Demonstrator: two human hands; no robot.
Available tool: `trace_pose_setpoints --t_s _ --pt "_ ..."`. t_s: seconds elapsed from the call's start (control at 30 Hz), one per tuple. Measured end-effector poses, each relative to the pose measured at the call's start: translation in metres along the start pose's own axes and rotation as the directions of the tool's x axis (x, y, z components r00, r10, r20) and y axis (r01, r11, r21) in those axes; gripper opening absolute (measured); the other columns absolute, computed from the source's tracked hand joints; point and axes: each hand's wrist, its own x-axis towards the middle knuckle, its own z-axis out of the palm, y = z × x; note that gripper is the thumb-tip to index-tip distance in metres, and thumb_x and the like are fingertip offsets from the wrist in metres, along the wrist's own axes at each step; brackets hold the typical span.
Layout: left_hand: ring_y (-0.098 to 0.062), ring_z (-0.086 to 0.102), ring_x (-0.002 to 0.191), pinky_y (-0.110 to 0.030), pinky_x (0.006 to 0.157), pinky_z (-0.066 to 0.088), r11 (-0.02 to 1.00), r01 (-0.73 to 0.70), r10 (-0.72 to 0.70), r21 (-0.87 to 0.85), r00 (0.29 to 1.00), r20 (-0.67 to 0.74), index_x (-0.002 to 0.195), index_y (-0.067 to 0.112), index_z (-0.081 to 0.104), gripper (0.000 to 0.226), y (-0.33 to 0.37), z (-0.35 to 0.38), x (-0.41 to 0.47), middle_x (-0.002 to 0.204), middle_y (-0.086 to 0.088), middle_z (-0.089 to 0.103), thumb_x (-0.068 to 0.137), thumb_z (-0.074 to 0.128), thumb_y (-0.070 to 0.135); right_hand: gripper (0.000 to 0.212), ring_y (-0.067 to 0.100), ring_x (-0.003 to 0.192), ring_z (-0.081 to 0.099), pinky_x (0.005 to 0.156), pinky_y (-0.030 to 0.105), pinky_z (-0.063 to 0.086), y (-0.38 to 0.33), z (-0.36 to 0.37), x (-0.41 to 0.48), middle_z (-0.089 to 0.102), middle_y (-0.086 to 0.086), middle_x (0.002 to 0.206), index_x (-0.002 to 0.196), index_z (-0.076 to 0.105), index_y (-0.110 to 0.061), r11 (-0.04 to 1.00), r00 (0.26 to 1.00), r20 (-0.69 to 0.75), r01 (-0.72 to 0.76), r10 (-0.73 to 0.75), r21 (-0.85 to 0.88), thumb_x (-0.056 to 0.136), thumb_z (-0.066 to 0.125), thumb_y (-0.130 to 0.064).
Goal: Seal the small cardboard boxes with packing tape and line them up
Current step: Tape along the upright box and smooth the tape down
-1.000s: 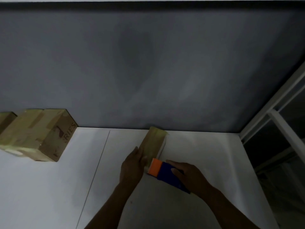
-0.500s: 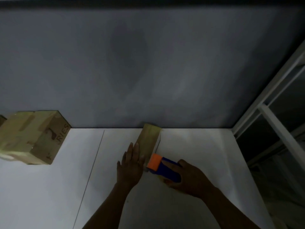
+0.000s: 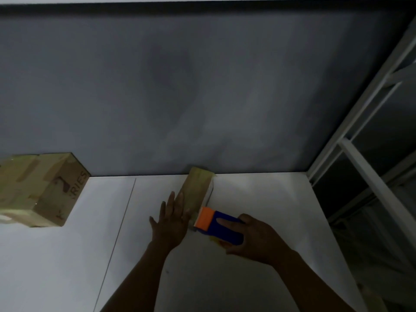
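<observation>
Over on the far left, a taped-up cardboard box [image 3: 42, 190] sits on the white table [image 3: 67, 255], pushed back against the grey wall [image 3: 202, 86]. It has dark print on the side facing me, ending in the letters "RIES". It stands well apart from where the person is working. A thin seam [image 3: 119, 226] runs across the tabletop between that box and the hands.

The left hand [image 3: 171, 218] lies flat and spread, its fingers straight and pressed against the left side of a small, narrow box [image 3: 199, 188]. It steadies the box without curling round it. This small box is near the middle of the table, its far end right up by the wall and its near end pointing back towards the person.

At that near end is a tape dispenser [image 3: 219, 225], blue with an orange front, and the orange part touches the box. The right hand [image 3: 256, 237] grips the blue body from behind, the forefinger laid along the top and the thumb and other fingers curled round it.

At the far right, past the table's edge, a white metal frame [image 3: 360, 154] slants up beside the wall. The room is dim there and I can make out little behind it.
</observation>
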Motion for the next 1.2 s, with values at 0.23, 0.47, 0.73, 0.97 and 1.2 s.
trace_pose_setpoints --t_s 0.23,0.47,0.73,0.97,1.2 --pt "-0.028 -0.009 0.146 -0.067 0.109 0.009 1.0 -0.009 0.009 -0.011 1.0 0.008 0.144 0.036 -0.024 0.071 0.0 0.004 0.008 0.155 0.005 -0.026 0.092 0.015 0.064 0.075 0.013 0.111 0.049 0.089 0.021 0.038 0.022 -0.005 -0.018 0.043 -0.004 0.131 0.144 0.012 -0.05 0.984 0.998 -0.037 -0.051 0.046 -0.168 0.081 0.049 -0.07" --pt "-0.039 0.018 0.142 -0.06 0.109 0.022 0.975 -0.217 0.222 0.049 0.96 -0.172 0.15 0.011 0.003 0.074 0.015 -0.004 0.004 0.155 -0.012 0.001 0.09 0.029 0.045 0.077 0.005 0.053 0.057 0.046 0.016 0.044 0.011 0.002 0.001 0.06 -0.005 0.073 0.116 0.062 -0.046 0.948 0.999 -0.047 -0.003 -0.012 -0.317 0.046 0.071 -0.076" --pt "-0.018 -0.011 0.141 -0.04 0.114 0.0 0.968 -0.248 0.25 0.032 0.953 -0.172 0.149 0.018 -0.008 0.091 0.002 0.015 0.014 0.153 -0.002 -0.018 0.079 -0.008 0.076 0.068 0.008 0.042 0.052 0.038 0.019 0.041 -0.012 0.019 0.006 0.059 -0.004 0.062 0.102 0.071 -0.041 0.949 0.999 -0.001 -0.045 0.047 -0.312 0.04 0.077 -0.065" --pt "-0.028 -0.003 0.146 -0.035 0.114 -0.001 0.972 -0.221 0.23 0.074 0.961 -0.154 0.149 0.013 -0.012 0.109 0.01 0.013 0.01 0.159 -0.009 -0.01 0.068 -0.015 0.085 0.069 0.031 0.077 0.063 0.068 0.034 0.051 -0.042 0.012 0.026 0.06 0.019 0.097 0.134 0.052 -0.028 0.973 0.992 0.013 -0.119 0.124 -0.199 0.07 0.073 -0.042" --pt "-0.03 0.003 0.146 -0.035 0.112 0.003 0.971 -0.205 0.22 0.12 0.967 -0.127 0.151 0.014 -0.003 0.092 0.006 0.006 0.006 0.159 -0.008 -0.005 0.081 -0.003 0.074 0.056 0.025 0.111 0.053 0.092 0.03 0.042 -0.017 0.022 0.023 0.05 0.007 0.127 0.144 0.033 -0.027 0.919 0.926 -0.031 -0.377 0.376 -0.119 0.092 0.046 -0.039"
